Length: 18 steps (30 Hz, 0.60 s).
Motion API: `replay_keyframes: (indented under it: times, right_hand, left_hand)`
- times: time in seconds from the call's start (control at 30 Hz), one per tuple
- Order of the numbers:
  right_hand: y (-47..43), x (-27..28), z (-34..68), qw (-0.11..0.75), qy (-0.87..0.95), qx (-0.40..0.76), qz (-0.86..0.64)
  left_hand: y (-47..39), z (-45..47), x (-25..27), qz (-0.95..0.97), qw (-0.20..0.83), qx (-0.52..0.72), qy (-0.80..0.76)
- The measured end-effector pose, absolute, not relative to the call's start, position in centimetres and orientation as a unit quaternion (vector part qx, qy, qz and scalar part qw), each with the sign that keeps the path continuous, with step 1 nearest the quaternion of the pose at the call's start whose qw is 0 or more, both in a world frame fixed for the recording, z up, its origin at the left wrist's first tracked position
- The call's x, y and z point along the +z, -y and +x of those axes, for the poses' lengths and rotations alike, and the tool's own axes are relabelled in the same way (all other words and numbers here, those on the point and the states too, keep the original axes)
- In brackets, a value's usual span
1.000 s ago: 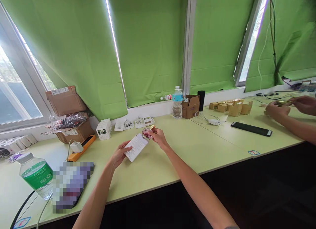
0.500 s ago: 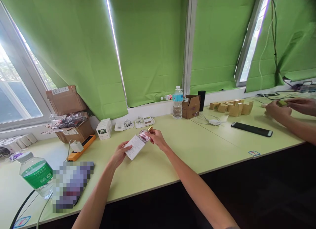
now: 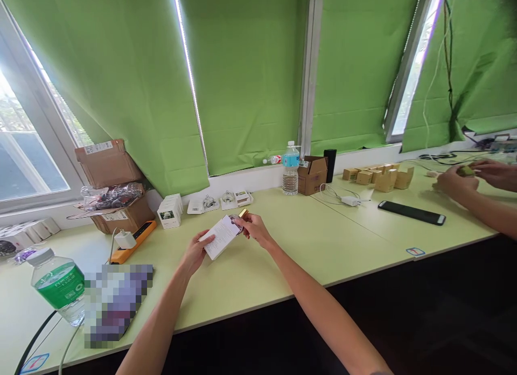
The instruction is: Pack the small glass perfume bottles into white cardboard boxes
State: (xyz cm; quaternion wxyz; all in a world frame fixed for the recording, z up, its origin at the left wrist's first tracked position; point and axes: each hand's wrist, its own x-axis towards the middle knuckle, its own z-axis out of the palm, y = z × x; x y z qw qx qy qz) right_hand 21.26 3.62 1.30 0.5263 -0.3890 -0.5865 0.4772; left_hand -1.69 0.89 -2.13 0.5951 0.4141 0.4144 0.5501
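Observation:
My left hand (image 3: 195, 252) grips a small white box (image 3: 221, 239) by its lower left side, thumb on top. Small printed text covers the face turned up. Just right of it, my right hand (image 3: 255, 229) pinches a clear rounded item with a gold-coloured cap (image 3: 243, 213). The box's upper right end overlaps the clear part, so most of that part is hidden; I cannot tell whether it is inside the box or behind it. Both things are held above the pale green table (image 3: 266, 272).
White boxes (image 3: 169, 210) and clear packaged items (image 3: 210, 202) line the back. A water bottle (image 3: 290, 173) stands by a brown carton (image 3: 313, 175). Small kraft boxes (image 3: 385, 180) and a phone (image 3: 412, 212) lie right, near another person's hands (image 3: 460, 182). A green-labelled bottle (image 3: 60, 289) stands left.
The white box has shifted slightly up and right, against the clear item, and now covers more of it. My right hand has moved a little left. The other person's hands shifted slightly.

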Motion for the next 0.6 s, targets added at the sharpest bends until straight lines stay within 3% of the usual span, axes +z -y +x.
replay_keyframes:
  times: [0.6]
  right_hand:
    - [-3.19, 1.46, 21.12, 0.536, 0.588, 0.482, -0.366]
  left_hand:
    - [-0.33, -1.46, -2.05, 0.412, 0.61, 0.506, -0.449]
